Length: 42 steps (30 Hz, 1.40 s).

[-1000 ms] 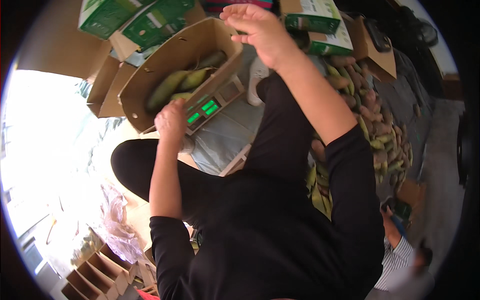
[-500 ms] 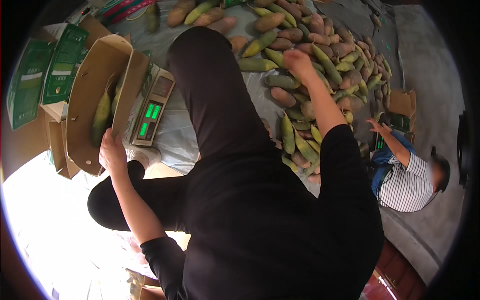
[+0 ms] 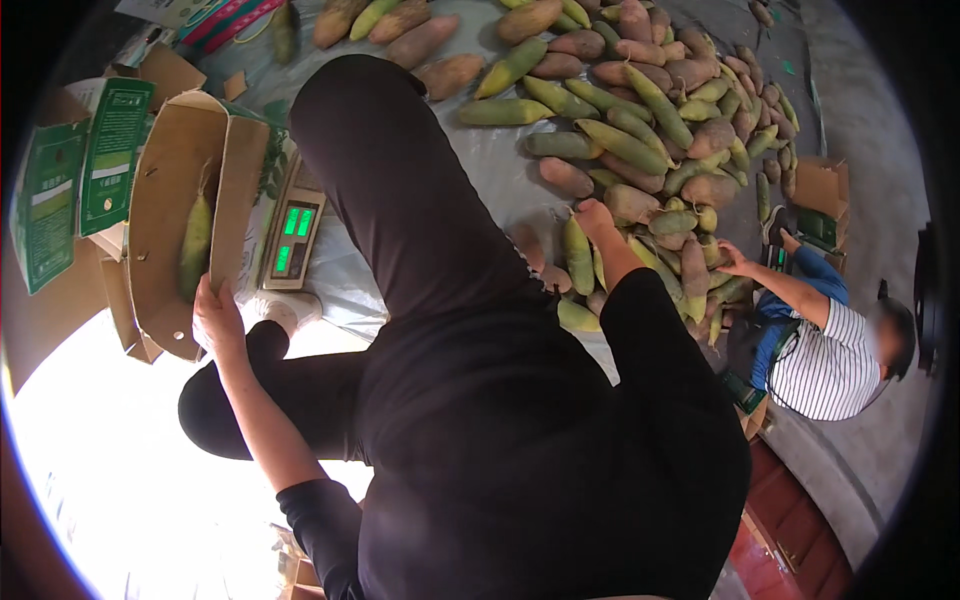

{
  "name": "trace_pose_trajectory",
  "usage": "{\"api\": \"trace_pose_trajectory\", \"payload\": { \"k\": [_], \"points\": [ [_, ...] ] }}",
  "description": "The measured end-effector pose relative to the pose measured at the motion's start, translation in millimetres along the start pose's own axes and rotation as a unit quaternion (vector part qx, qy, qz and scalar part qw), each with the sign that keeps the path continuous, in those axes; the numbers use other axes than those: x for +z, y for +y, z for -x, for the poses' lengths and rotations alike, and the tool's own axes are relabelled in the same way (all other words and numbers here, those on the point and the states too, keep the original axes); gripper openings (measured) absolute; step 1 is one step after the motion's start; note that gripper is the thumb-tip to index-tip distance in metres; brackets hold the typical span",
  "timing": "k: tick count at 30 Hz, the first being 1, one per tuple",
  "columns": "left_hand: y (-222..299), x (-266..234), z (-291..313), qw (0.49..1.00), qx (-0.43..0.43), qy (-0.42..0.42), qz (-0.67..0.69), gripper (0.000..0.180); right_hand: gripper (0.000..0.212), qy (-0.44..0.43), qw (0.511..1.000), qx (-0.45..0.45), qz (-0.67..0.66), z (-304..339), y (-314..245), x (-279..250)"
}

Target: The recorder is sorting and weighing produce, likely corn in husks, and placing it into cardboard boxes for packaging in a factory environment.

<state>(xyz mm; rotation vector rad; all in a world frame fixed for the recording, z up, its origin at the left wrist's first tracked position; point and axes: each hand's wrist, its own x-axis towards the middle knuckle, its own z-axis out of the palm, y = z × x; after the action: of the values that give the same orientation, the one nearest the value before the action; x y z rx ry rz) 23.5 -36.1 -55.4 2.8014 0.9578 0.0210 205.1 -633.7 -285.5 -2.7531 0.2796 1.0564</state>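
My left hand (image 3: 218, 318) grips the near edge of an open cardboard box (image 3: 225, 210), which is tilted so its inside shows. A long green radish (image 3: 196, 240) lies in it. Right beside the box is a digital scale (image 3: 302, 200) with a lit green display. On the right, my right hand (image 3: 597, 220) is down at the near side of a radish pile, its fingers curled. It is at the upper end of a green radish (image 3: 577, 255); what its fingers hold, if anything, is hidden.
Green and reddish-brown radishes (image 3: 650, 100) spread over grey plastic sheeting (image 3: 490, 170). Green printed cartons (image 3: 112, 150) stand at the far left. A person in a striped shirt (image 3: 825, 360) reaches a hand (image 3: 735, 260) into the pile from the right, close to another box (image 3: 822, 190).
My right hand has come nearer, from the middle of the pile to its near edge. My left hand stays on the box. The other person's hand has lowered to the radishes.
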Motion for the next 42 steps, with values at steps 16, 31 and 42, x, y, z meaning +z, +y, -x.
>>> {"api": "trace_pose_trajectory", "payload": {
  "k": [16, 31, 42],
  "points": [
    [35, -7, -2, 1.0, -0.003, -0.005, 0.013, 0.022, 0.027, -0.031, 0.98, -0.116, 0.162, 20, -14, 21],
    [35, -21, 1, 1.0, -0.021, 0.008, -0.004, 0.021, 0.02, -0.047, 0.971, -0.025, -0.231, 6, 8, 16],
    [33, -18, 5, 1.0, 0.002, 0.027, -0.013, 0.007, 0.014, -0.037, 0.839, -0.129, -0.527, 66, -135, -138]
  ]
}}
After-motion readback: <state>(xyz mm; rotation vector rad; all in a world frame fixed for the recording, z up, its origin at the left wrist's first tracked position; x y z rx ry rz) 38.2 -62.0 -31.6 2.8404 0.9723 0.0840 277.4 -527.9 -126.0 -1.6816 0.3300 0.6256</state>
